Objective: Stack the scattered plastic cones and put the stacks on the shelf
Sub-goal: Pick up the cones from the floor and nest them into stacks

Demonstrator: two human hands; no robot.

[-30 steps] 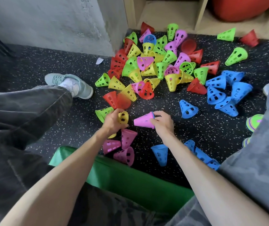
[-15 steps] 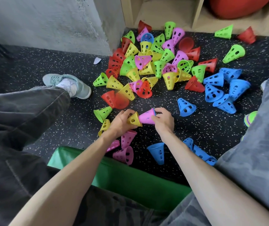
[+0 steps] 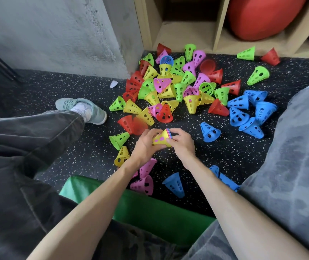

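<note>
Speckled floor [image 3: 75, 87], both hands' grip [image 3: 166, 142] on stack [image 3: 162, 138]

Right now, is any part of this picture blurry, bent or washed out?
Head view: mostly sharp under soft, even light; one red cone near the hands is smeared by blur; the shelf uprights lean from wide-angle distortion; the green mat shows a mild sheen, no harsh glare.

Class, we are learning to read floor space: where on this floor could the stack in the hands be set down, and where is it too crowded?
Bare floor lies between the hands' stack and the mixed heap, left of the lone blue cone. More bare floor lies between the wall and the shoe. The heap and the blue cluster are crowded.
</note>
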